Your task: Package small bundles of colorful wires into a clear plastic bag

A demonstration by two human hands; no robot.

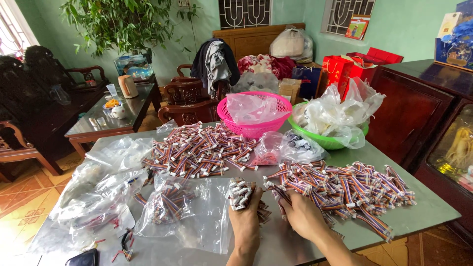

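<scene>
My left hand is closed around a bundle of short striped cables, their white plugs bunched together above my fingers, and it rests on the grey worktop near its front edge. My right hand lies just beside it, palm down, fingers spread and digging into the near edge of a cable heap; I cannot tell whether those fingers have pinched anything, since the cables cover their tips. That heap spreads away to the right of my hands. A second heap lies farther back, left of centre. Just left of my left hand lies a clear bag with a few cables inside, and more crumpled clear bags cover the left side of the worktop. At the far edge stand a pink basket holding plastic bags and, touching its right side, a green bowl heaped with white bags. A small bag with bits inside lies in front of them.
</scene>
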